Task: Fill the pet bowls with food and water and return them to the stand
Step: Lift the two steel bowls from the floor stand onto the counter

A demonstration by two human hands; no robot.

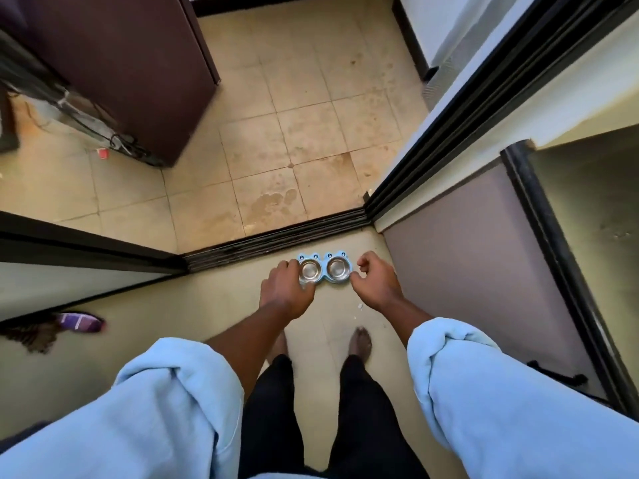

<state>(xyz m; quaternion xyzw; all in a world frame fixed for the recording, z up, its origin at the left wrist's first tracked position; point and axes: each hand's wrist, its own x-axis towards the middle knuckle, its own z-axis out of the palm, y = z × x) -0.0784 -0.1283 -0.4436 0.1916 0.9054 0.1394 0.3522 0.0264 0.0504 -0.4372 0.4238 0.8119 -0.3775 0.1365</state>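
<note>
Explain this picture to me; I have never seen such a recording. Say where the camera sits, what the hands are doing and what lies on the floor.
No machine here: the grips are a person's bare hands, filmed from one camera on their head, looking down past blue sleeves and bare feet. On the floor by the door track sits a light blue stand holding two steel bowls, both seemingly empty. The left grip curls round the stand's left end. The right grip is curled at its right end; whether it touches is unclear.

Light-blue stand (324, 260), silver bowls (309, 270).
</note>
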